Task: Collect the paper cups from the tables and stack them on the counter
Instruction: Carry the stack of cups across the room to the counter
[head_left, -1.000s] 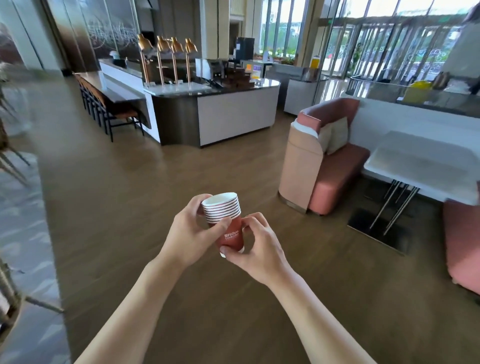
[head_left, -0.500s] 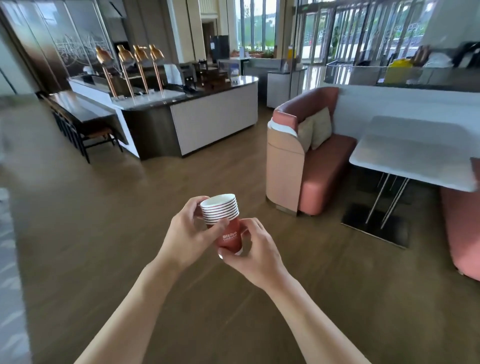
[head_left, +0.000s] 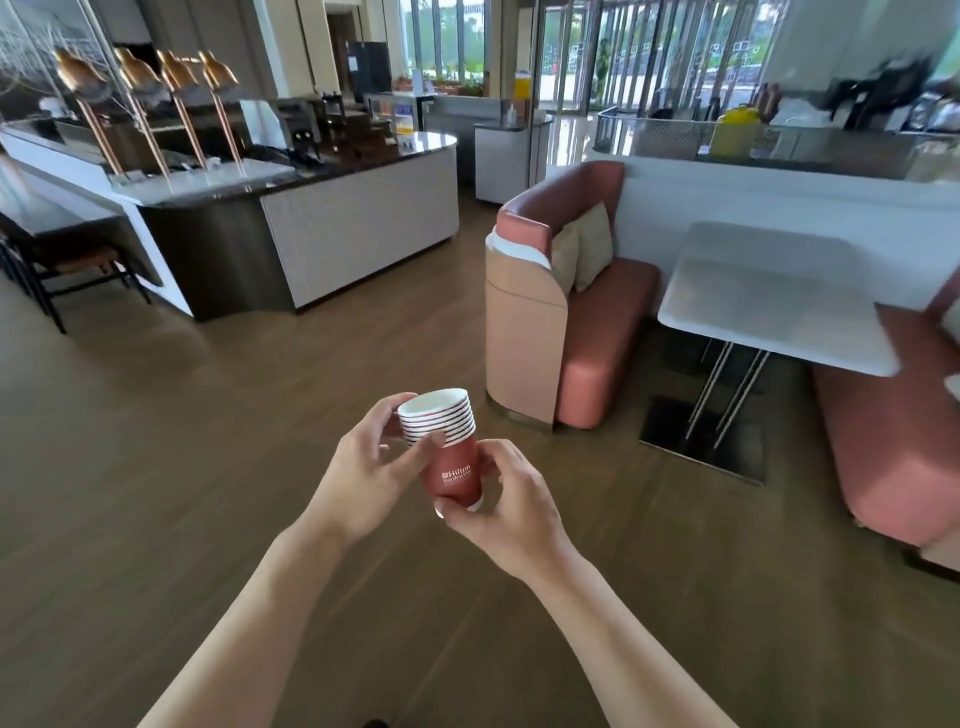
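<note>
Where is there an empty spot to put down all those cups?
The cup stack sits between the left hand and right hand. The white table between the pink benches looks bare. On the counter, the rounded right end shows free room; the left part, by the copper lamps and machines, is crowded.

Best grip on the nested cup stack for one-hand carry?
Probably wrap the red wall of the cup stack from the side, below the rim bands: it is upright and tapered. Now the left hand pinches the rims and the right hand cups the base.
</note>
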